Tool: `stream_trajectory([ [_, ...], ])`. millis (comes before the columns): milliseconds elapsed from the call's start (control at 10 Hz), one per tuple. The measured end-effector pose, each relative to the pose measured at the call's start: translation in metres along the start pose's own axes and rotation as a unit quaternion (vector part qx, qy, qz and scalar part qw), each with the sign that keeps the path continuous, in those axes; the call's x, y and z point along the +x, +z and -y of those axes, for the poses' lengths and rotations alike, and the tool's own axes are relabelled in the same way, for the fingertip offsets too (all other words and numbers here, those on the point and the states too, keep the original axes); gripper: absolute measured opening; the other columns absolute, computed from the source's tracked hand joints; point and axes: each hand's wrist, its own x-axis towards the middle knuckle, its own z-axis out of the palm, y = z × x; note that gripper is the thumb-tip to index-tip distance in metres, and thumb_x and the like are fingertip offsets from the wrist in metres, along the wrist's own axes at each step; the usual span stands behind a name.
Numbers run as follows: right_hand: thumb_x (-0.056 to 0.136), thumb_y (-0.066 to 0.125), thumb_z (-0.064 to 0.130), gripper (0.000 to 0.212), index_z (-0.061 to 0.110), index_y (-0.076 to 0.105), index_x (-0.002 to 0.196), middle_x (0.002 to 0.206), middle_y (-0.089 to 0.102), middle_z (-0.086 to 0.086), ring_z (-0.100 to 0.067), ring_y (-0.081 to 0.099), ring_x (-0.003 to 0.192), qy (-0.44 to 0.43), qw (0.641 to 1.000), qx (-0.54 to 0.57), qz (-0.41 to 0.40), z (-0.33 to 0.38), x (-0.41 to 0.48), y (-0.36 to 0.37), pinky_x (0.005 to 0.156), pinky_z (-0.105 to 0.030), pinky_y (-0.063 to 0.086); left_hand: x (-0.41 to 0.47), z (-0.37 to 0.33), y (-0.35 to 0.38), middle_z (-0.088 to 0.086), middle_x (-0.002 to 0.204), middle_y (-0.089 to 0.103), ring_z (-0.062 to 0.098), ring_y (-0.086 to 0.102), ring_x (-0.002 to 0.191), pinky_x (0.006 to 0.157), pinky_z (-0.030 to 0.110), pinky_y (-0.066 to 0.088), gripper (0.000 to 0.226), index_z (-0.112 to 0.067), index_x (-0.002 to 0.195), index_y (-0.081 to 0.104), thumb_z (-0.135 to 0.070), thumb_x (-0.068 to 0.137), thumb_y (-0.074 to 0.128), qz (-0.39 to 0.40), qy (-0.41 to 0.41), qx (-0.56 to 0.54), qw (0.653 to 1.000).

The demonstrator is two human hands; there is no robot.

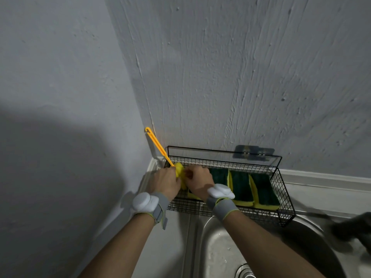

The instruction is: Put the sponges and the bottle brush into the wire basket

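A black wire basket (pixel 281 189) hangs on the wall above the sink. Several green-and-yellow sponges (pixel 242 187) stand side by side inside it. The bottle brush (pixel 158 146) has an orange handle that sticks up and to the left out of the basket's left end; its yellow sponge head sits inside the basket between my hands. My left hand (pixel 165 182) is closed around the brush head from the left. My right hand (pixel 198 180) pinches the same head from the right. Part of the leftmost sponge is hidden under my right hand.
A steel sink (pixel 220 247) lies below the basket, its drain at the bottom edge. A dark, blurred object (pixel 353 229) sits at the sink's right rim. Two grey plaster walls meet in a corner just left of the basket. An adhesive hook plate (pixel 254 153) holds the basket.
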Motion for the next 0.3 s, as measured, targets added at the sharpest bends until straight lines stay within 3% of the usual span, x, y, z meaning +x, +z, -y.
stream_trajectory([
  [100, 0.088, 0.056, 0.028, 0.031, 0.024, 0.069, 0.116, 0.113, 0.071, -0.011, -0.031, 0.068, 0.102, -0.006, 1.000, -0.003, -0.014, 0.000, -0.011, -0.010, 0.083, -0.034, 0.057, -0.005, -0.002, -0.002, 0.009, 0.117, 0.068, 0.034, 0.064, 0.106, 0.077, 0.038, 0.050, 0.038, -0.022, 0.127, 0.057, -0.038, 0.093, 0.053, -0.001, 0.005, -0.014, 1.000],
  [300, 0.091, 0.055, 0.035, 0.023, 0.026, 0.073, 0.103, 0.102, 0.075, -0.004, -0.028, 0.069, 0.094, -0.039, 0.997, -0.057, -0.043, 0.000, -0.042, -0.056, 0.081, -0.040, 0.058, -0.019, -0.005, -0.021, 0.004, 0.131, 0.062, 0.030, 0.060, 0.116, 0.087, 0.035, 0.048, 0.043, -0.026, 0.135, 0.055, -0.041, 0.094, 0.052, 0.000, 0.026, -0.029, 0.999],
])
